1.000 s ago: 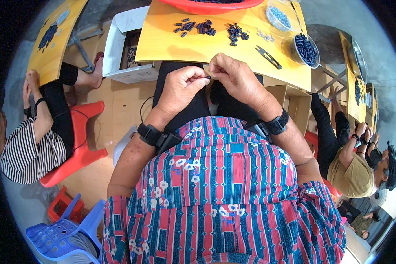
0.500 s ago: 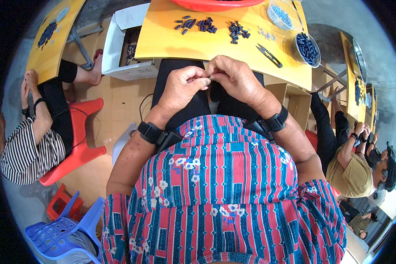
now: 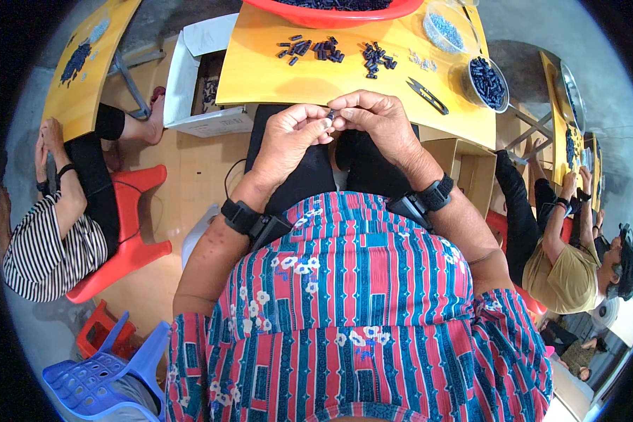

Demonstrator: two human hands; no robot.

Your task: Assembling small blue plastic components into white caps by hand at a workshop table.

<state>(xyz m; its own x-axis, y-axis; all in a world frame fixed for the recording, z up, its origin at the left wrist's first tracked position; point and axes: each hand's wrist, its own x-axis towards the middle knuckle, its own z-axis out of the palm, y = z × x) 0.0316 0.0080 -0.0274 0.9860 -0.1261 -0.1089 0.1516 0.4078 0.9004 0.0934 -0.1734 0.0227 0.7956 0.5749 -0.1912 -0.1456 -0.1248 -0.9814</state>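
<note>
The person's left hand (image 3: 292, 137) and right hand (image 3: 376, 123) met above the lap, and the grip of each was pinched nearly closed, thumb against forefinger, on one small dark cylindrical piece (image 3: 331, 113). That piece was at the fingertips, not set down, so work on it looked unfinished. Beyond, on the yellow flat-topped table (image 3: 260, 77), black metal snips (image 3: 427, 96) lay unused, with small clear bits (image 3: 423, 62) and loose dark heaps (image 3: 377, 59) farther in; whether the heaps were finished or waiting could not be told. A clear round plastic tub (image 3: 465, 86) and, farthest, a wide red plastic basin (image 3: 316, 17) held many more dark pieces, suggesting plenty remained.
</note>
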